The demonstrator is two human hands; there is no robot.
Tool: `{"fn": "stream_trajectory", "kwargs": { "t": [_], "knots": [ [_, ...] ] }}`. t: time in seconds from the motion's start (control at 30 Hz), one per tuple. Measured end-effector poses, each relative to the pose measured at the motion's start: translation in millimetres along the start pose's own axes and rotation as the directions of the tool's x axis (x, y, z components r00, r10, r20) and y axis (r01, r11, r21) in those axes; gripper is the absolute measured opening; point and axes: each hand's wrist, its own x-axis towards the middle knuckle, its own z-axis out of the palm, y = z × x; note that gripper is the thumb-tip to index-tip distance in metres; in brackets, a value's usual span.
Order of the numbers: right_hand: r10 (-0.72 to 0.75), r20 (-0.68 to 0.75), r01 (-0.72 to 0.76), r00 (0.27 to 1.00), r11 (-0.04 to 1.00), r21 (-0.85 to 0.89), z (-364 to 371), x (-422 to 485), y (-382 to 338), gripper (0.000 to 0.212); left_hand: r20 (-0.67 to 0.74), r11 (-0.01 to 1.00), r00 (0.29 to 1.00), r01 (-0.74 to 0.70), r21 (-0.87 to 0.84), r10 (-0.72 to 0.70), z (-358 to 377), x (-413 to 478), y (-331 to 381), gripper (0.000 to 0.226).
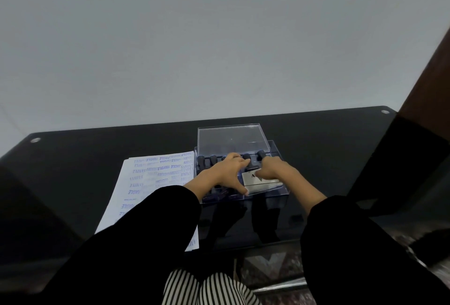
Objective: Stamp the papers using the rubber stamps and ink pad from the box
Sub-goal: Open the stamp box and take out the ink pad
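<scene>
Because the glossy black glass table (97, 158) takes up most of what I see, I start there: it reflects my sleeves and looks slick, so anything light set on it could slide. On it to my left lies the white sheet of paper (146, 182), already crowded with blue stamped words. It is thin and floppy, so I judge it will need a flat palm on it when I press. Just beside its right edge stands the clear hard-plastic box (267, 197), its transparent lid (231, 137) tipped up at the back. It looks stiff but light, and I would steady it by the front wall rather than by the lid. My left hand (226, 173) lies spread over the box, fingers apart and reaching toward the back row, thumb stretched to the front rim, clamping nothing that I can see. My right hand (277, 170) dips into the right side with its fingers bent down out of sight, so I cannot tell whether they pinch anything. Under it shows a flat white-labelled piece (260, 181), perhaps the ink pad, best lifted by its edges. Smallest are the dark knob-handled rubber stamps (213, 159), upright in a row at the back. They look rigid and light, and each one is best taken by its knob.
</scene>
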Motion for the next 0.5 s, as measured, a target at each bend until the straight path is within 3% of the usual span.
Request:
{"fn": "stream_trajectory", "kwargs": {
  "t": [0.3,0.5],
  "knots": [
    [0.064,-0.203,-0.038,0.977,0.991,0.129,6.7,-1.0,15.1,0.039,0.012,1.000,1.000,0.005,0.006,-0.005,-1.1,-3.8,5.5,0.097],
    [0.097,-0.292,0.042,0.951,0.900,0.434,6.6,-7.0,21.8,0.032,0.005,0.999,1.000,0.009,-0.034,-0.009,-12.3,-9.9,11.4,0.090]
  ]
}}
